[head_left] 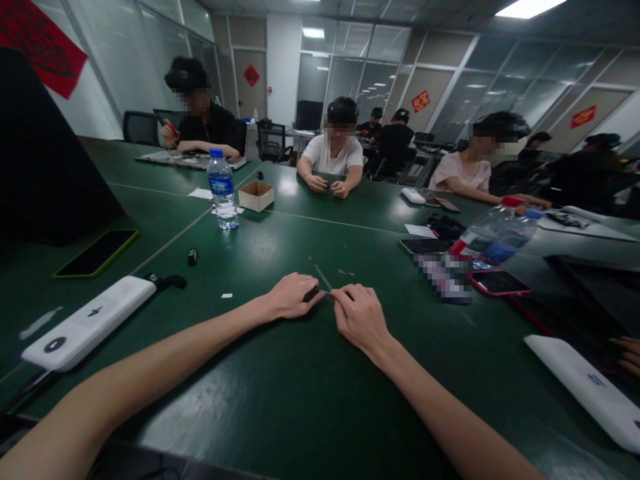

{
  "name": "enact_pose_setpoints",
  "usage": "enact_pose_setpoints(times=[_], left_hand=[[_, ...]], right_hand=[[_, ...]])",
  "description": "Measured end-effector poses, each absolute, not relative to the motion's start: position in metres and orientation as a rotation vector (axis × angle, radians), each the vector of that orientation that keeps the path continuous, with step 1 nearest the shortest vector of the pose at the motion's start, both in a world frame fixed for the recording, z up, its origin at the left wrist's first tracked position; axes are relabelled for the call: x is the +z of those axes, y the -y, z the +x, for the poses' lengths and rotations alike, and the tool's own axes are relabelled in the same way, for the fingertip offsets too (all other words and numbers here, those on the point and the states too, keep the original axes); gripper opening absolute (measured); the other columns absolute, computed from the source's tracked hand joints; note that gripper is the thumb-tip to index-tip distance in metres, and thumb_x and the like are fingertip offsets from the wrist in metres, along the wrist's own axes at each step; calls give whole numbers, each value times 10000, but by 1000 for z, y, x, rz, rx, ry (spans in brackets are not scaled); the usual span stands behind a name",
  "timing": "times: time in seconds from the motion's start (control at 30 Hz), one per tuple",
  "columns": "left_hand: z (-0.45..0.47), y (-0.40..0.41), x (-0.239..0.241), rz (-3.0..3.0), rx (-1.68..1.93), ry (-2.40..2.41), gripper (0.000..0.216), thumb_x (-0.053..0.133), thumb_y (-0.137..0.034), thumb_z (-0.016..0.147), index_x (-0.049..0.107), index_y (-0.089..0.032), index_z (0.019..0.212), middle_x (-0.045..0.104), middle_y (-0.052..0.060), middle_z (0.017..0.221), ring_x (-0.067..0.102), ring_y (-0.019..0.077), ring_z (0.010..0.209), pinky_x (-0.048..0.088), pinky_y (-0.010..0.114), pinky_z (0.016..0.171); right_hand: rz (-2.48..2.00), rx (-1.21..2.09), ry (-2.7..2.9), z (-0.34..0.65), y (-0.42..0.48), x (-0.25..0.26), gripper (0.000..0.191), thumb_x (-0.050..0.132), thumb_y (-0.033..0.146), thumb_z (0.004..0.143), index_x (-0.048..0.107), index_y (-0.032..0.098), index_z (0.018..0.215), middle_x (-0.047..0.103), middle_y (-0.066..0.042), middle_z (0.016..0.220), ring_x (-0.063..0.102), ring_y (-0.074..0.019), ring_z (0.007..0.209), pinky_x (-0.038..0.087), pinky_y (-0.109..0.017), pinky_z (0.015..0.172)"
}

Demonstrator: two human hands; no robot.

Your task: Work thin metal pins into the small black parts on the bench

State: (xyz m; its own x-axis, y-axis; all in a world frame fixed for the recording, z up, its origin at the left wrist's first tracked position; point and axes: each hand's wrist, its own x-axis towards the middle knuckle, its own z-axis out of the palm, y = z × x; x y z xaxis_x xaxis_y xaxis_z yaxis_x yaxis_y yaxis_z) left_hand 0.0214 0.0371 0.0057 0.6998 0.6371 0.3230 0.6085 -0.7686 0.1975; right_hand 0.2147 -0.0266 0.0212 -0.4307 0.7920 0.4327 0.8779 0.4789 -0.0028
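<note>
Both of my hands are close together over the green table, just in front of me. My left hand is closed on a small black object, partly covered by the fingers; its kind cannot be made out. My right hand pinches a thin, light-coloured piece that spans the short gap to the black object. Whether the two pieces are joined is too small to tell. Just beyond my fingers lies a narrow translucent strip.
Left of me are a white power bank, a green-edged phone and a small black block. A water bottle and an open box stand farther off. Bottles, phones and another white device are at right. People sit opposite.
</note>
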Motion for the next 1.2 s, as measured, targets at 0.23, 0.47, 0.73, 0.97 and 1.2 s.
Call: enact_pose_setpoints(times=[0.23,0.47,0.73,0.97,1.2], left_hand=[[20,-39,5,2753,618,-1103,319,386,-414,954,537,-168,819,634,54,804,597,183,722,433,295,656],[20,-39,4,2758,636,-1106,331,387,-425,954,544,-166,821,634,58,805,601,186,726,442,303,670],[19,-39,3,2800,625,-1085,301,400,-406,947,544,-163,844,631,58,824,596,184,730,451,307,684],[20,-38,3,2820,602,-1068,304,395,-412,946,539,-166,842,624,63,822,595,191,730,453,312,683],[20,-37,5,2834,549,-1054,310,395,-411,947,542,-164,835,618,68,818,592,190,734,451,315,693]], right_hand=[[-1508,-353,2372,212,30,24,278,367,225,947,594,193,1103,594,-61,989,486,-123,705,295,-244,612],[-1605,-349,2401,213,30,28,313,303,265,978,577,203,1115,606,-58,906,479,-117,653,266,-247,588],[-1646,-341,2411,212,30,30,449,244,424,993,618,175,970,622,-52,828,476,-109,612,249,-250,569],[-1663,-334,2392,213,29,28,499,235,445,991,634,170,873,627,-50,786,477,-103,593,246,-245,557],[-1697,-295,2398,213,30,28,542,216,462,991,649,166,852,636,-48,753,493,-92,563,237,-234,518]])
